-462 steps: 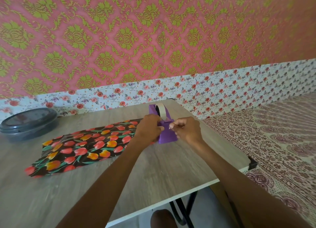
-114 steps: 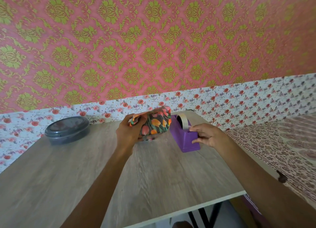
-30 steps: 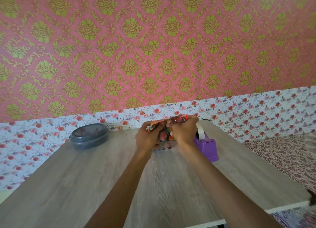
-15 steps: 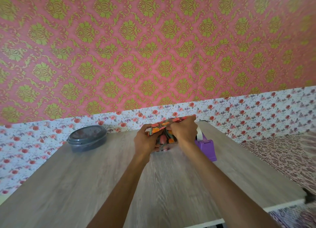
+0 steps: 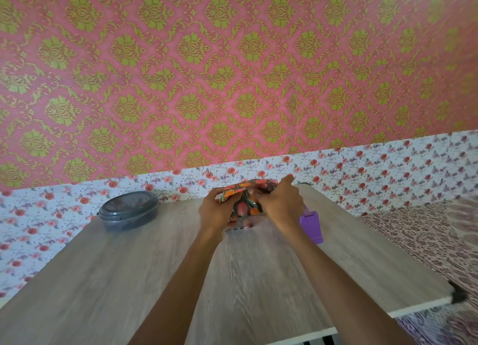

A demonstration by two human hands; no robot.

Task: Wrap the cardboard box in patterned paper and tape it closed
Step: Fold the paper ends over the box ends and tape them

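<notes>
Box [image 5: 244, 211], covered all over in flowered paper [image 5: 234, 189], stands on the far middle of the bench [image 5: 129, 280] between my hands; no bare cardboard shows.

Working outward from my side, my two forearms reach across the near stretch of bench. Next come the hands. My left hand [image 5: 213, 211] curls round the left end of the box, fingers bent over its top edge, and steadies it. My right hand [image 5: 282, 205] is bent over the right end, fingertips pinching a fold of paper down against the box, forefinger lifted. Whether a strip of tape lies under those fingers I cannot tell.

I judge the box light and stiff enough to take a firm squeeze. The paper looks thin and springy, ready to slip open, or to tear at a corner if pulled hard. So the hold belongs on the stiff edges and corners of the box, with flat pressure over the folded flap, not on loose paper.

Just beside the right hand, partly hidden by the wrist, sits the purple tape holder [image 5: 311, 224]. Further left, well apart, a dark lidded tub [image 5: 128, 210] stands near the back edge. Behind everything rises the patterned wall [image 5: 232, 73], and a bed [image 5: 426, 236] with a printed cloth lies to the right.
</notes>
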